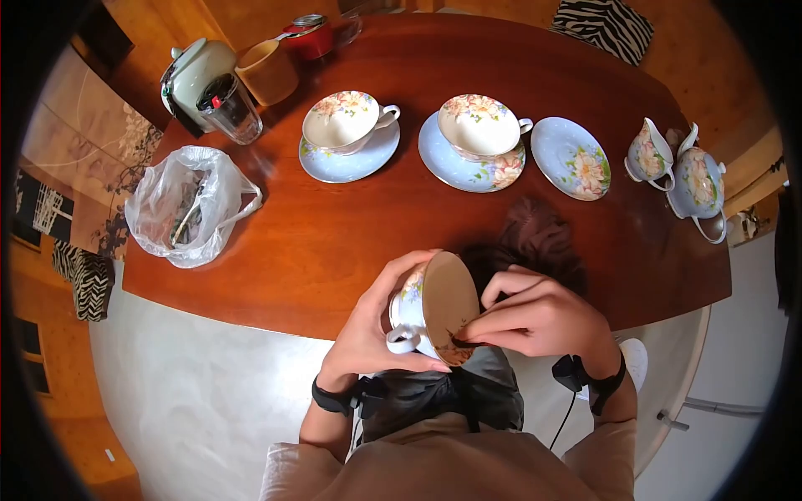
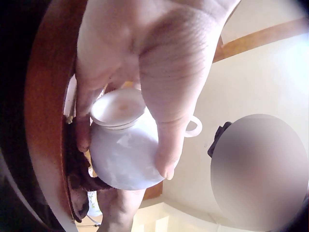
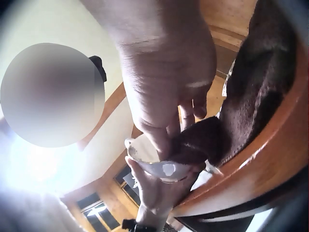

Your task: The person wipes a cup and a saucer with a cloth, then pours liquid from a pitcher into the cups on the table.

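Note:
A floral teacup (image 1: 408, 307) is tilted on its side above the table's near edge, its mouth turned toward the right hand. My left hand (image 1: 365, 330) grips it around the outside, fingers on the far side and thumb on the near side; the cup's base (image 2: 118, 107) faces the palm in the left wrist view. My right hand (image 1: 547, 321) pinches a dark brown cloth (image 3: 198, 142), with fingertips and cloth at the inside of the cup's rim. The rest of the cloth (image 1: 535, 234) lies over the table edge.
On the table (image 1: 376, 225) stand two cups (image 1: 334, 125) on blue saucers (image 1: 355, 167), a third saucer (image 1: 555, 154), a creamer (image 1: 649, 157) and a teapot (image 1: 697, 179). At the left are a plastic bag (image 1: 159, 209), a glass (image 1: 238, 121), a wooden cup (image 1: 269, 73) and a pale pot (image 1: 196, 75).

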The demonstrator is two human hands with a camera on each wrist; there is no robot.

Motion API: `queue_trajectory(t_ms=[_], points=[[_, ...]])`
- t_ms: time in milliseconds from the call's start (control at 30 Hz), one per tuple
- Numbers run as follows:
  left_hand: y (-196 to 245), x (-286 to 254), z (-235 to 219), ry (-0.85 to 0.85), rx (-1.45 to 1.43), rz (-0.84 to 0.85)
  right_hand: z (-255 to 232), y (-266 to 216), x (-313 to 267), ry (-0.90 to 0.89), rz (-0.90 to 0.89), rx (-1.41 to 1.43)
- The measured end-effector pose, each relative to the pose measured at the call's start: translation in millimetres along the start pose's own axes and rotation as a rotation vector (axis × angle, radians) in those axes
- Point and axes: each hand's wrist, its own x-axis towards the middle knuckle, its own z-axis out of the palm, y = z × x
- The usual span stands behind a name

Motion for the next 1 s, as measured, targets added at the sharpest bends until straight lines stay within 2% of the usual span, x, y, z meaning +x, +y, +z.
queue_trajectory(t_ms=[67,100,133,200,233,333,400,533,667,700,800,867,933,1000], points=[[0,0,-1,0.011,0.011,0.001,-8,-4,1,0.095,0.019,-0.030],[0,0,-1,0.005,0.022,0.003,-7,0,4,0.195,-0.054,-0.111],[1,0,-1,0.000,0.035,0.005,-9,-5,4,0.284,0.072,-0.147],[1,0,-1,0.000,0.026,0.006,-7,-3,10,0.437,0.060,-0.224],[1,0,0,-0.002,0.021,0.006,-4,1,11,0.448,-0.001,-0.300],[2,0,3,0.023,-0.025,0.009,7,-2,15,0.274,-0.114,-0.434],[-2,-2,4,0.048,-0.055,0.028,15,0,10,0.089,-0.099,-0.488],[-6,-5,2,0.047,-0.111,0.009,18,-2,1,0.009,-0.025,-0.176],[-11,-2,3,0.030,-0.067,0.117,3,-5,-8,-0.038,0.064,0.101],[-12,-1,5,0.057,-0.063,0.141,-4,-4,-9,-0.016,0.029,0.124],[-13,-2,5,0.114,-0.081,0.176,-11,-7,-18,0.163,0.293,0.137],[-12,-2,5,0.122,-0.084,0.185,-12,4,-17,0.324,0.252,0.008],[-13,-1,6,0.109,-0.072,0.188,-11,1,-11,0.465,0.288,-0.041],[-14,-1,5,0.100,-0.035,0.207,-7,2,-5,0.516,0.217,-0.157]])
